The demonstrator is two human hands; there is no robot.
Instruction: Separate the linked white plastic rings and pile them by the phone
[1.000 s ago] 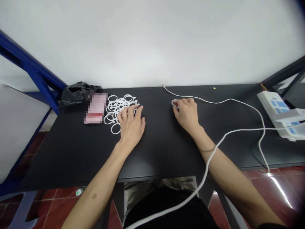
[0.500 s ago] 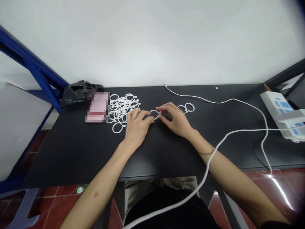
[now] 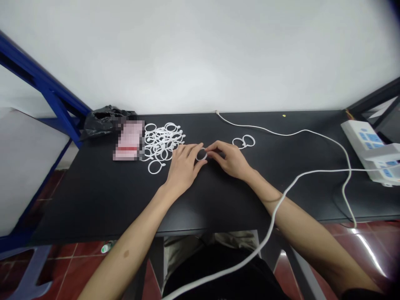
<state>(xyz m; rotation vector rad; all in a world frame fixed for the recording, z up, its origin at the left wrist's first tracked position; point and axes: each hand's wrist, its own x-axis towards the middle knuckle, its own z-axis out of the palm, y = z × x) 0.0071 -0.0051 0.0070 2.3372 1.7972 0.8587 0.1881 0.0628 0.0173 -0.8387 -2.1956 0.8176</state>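
A white plastic curtain ring (image 3: 201, 159) is held between my two hands over the black tabletop. My left hand (image 3: 183, 165) curls around its left side, fingertips above and thumb below. At the ring's right end, my right hand (image 3: 230, 159) pinches with thumb and forefinger; the part between those fingertips is hidden. Just left of my left hand lies a heap of similar white rings (image 3: 161, 143), with small tabs on their rims. One ring (image 3: 149, 168) sits at the heap's near edge. Beyond my right hand, two more rings (image 3: 244, 144) lie touching each other.
A pixelated pink and red item (image 3: 128, 139) and a black plastic bag (image 3: 104, 118) are at the back left. A white cable (image 3: 275, 132) runs along the back right; another (image 3: 275, 212) crosses in front of my right forearm. A white box (image 3: 368, 146) stands at the right.
The ring between my hands has turned to show rounder and sits slightly lower. My left fingers have shifted right around it, and my right fingertips have dropped slightly.
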